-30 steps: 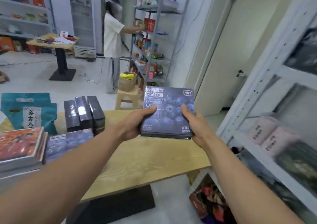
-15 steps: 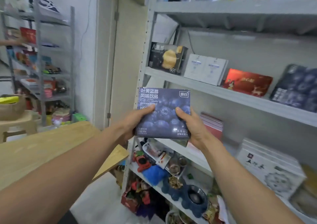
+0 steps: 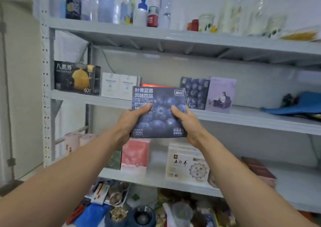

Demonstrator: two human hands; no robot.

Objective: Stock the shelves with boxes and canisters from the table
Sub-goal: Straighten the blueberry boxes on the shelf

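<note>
In front of middle shelf [image 3: 243, 118] front edge: blueberry box [image 3: 160, 113], upright, face toward camera, not on shelf. Left hand [image 3: 129, 123] and right hand [image 3: 190, 125] pinch its sides, thumbs on front, fingers hidden behind. Red box [image 3: 152, 85] behind mostly covered; matching pack [image 3: 195, 93] stands just right. Half second ago box was lower, by left post [image 3: 46, 96], table edge in view; now table is out of frame.
</note>
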